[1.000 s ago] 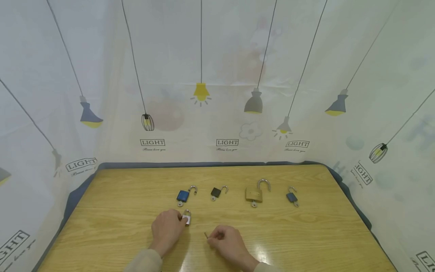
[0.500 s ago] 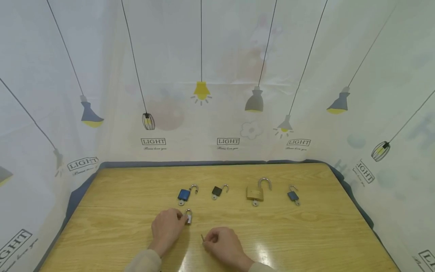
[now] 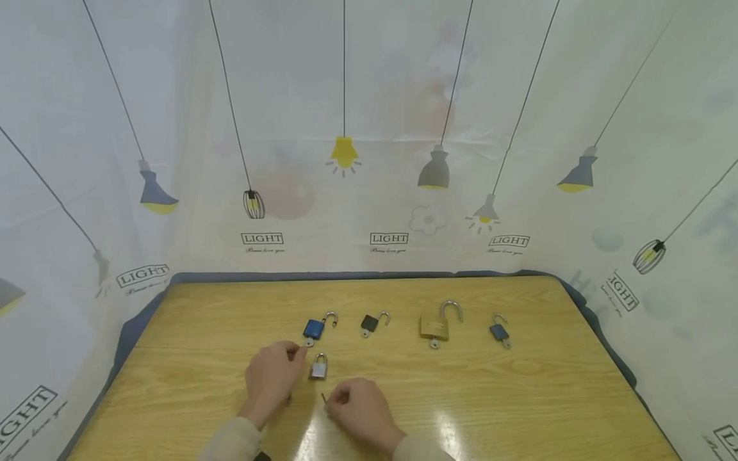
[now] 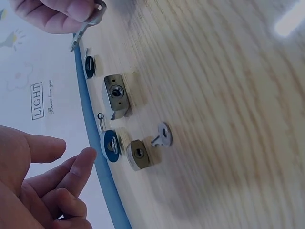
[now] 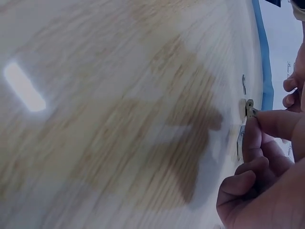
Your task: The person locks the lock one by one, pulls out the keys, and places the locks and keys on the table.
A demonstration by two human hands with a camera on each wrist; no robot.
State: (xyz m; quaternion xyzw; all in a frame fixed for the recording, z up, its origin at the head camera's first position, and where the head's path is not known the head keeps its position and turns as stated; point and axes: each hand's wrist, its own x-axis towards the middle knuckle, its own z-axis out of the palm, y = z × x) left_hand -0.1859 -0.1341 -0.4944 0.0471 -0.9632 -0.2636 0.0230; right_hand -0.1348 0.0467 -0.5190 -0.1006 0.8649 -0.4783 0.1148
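Note:
A small silver padlock (image 3: 318, 369) lies on the table with its shackle closed; in the left wrist view its keyhole end (image 4: 138, 153) faces the camera. My left hand (image 3: 274, 376) is just left of it, apart from it. In the left wrist view the fingers of that hand (image 4: 47, 183) are loosely bent around nothing. A loose key (image 4: 165, 134) lies on the wood near the padlock. My right hand (image 3: 363, 410), lower right of the padlock, pinches another key (image 3: 324, 398) between thumb and forefinger, its blade pointing out.
Behind stand padlocks with raised shackles and keys in them: a blue one (image 3: 313, 329), a black one (image 3: 369, 324), a large brass one (image 3: 434, 328) and a smaller blue one (image 3: 499, 331). A lamp-printed curtain (image 3: 392, 205) borders the table (image 3: 519, 397).
My left hand has let go of the silver padlock and drawn back to the left. My right hand has moved left with its key, closer to the padlock.

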